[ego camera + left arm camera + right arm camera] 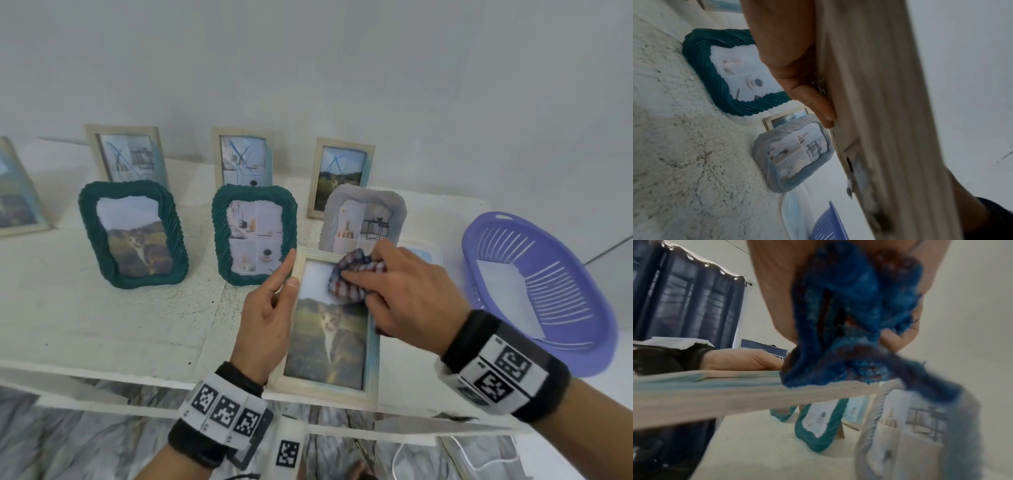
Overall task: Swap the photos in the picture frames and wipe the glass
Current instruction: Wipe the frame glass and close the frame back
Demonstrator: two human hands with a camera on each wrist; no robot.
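Note:
A pale wooden frame (329, 390) with a cat photo is held tilted above the table's front edge. My left hand (270, 308) grips its left side, thumb on the front rail and fingers behind; the frame's wooden edge (879, 113) fills the left wrist view. My right hand (400, 291) holds a bunched blue and red checked cloth (352, 277) and presses it on the upper part of the glass. In the right wrist view the cloth (849, 321) hangs over the frame (715, 391).
Two dark green wavy frames (133, 233) (253, 236) and a grey wavy frame (363, 219) stand on the white table (102, 325). Several wooden frames (126, 154) line the wall behind. A purple plastic basket (537, 284) holding paper sits at the right.

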